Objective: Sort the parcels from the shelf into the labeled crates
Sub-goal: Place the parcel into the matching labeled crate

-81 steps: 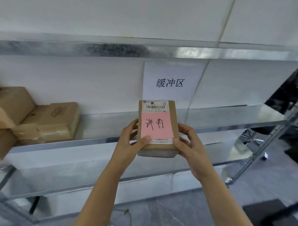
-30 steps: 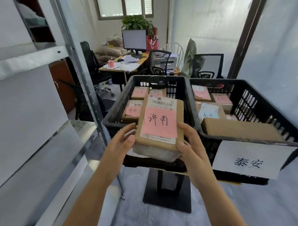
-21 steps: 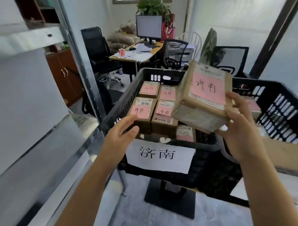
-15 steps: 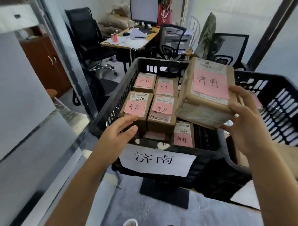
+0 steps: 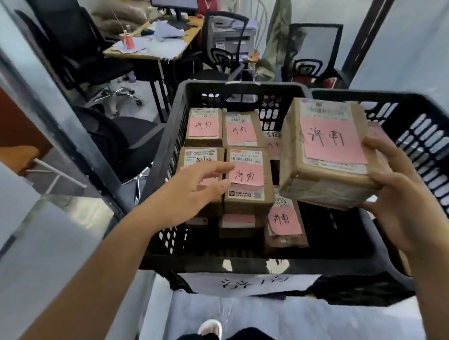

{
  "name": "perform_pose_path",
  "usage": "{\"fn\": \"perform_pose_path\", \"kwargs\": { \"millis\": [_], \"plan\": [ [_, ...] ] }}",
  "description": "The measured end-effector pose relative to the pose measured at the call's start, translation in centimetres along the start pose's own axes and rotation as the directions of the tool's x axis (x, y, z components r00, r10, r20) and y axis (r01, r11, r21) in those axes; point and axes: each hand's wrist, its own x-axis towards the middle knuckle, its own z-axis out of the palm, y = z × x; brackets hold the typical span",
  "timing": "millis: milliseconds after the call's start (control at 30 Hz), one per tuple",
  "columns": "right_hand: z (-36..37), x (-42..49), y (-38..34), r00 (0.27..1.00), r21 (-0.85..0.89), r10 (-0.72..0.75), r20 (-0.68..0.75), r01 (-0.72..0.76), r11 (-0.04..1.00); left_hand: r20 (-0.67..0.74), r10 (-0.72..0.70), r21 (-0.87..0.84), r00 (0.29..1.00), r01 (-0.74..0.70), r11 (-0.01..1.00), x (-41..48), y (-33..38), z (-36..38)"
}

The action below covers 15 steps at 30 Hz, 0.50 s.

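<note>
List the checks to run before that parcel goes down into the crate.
1. Grip: the right hand alone holds the parcel by its near right corner: ok.
2. Match: the pink note and the crate's sign both appear to read 济南: ok.
3. Room: bare floor at the front right of the crate, below the parcel: ok.
4. Left hand is open above the stacked parcels, apart from that gap: ok.
5. Stacked parcels steady: cannot tell.
</note>
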Motion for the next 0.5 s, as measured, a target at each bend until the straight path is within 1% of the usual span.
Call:
{"fn": "perform_pose_path", "kwargs": {
  "millis": [100, 167, 233, 300, 400, 500],
  "plan": [
    [0.9, -0.2, 0.5, 0.995, 0.013, 0.013, 0.098, -0.015, 1.000, 0.032, -0.012, 0.031, 0.999, 0.011, 0.999, 0.1, -0.9, -0.7],
    [1.7, 0.0, 0.8, 0.976, -0.051, 0.033, 0.216, -0.023, 0.998, 0.030, -0.021, 0.028, 0.999, 0.020, 0.999, 0.0, -1.6, -0.9],
    [2.6, 0.6, 0.8, 0.926, -0.150, 0.094, 0.365, -0.041, 0.988, 0.005, -0.021, 0.003, 1.000, 0.021, 1.000, -0.2, -2.1, -0.9],
    [3.4, 1.5, 0.8, 0.862, -0.186, 0.163, 0.479, -0.082, 0.979, -0.052, -0.006, -0.025, 0.999, 0.005, 1.000, -0.5, -2.5, -0.9],
    [4.1, 3.1, 0.6, 0.773, -0.183, 0.256, 0.581, -0.182, 0.966, -0.138, 0.037, -0.007, 0.990, -0.038, 0.999, -1.3, -2.7, -1.1],
    [4.4, 4.9, 0.9, 0.693, -0.212, 0.337, 0.637, -0.263, 0.941, -0.128, 0.034, -0.060, 0.991, -0.042, 0.997, -2.2, -2.5, -1.3]
  ]
}}
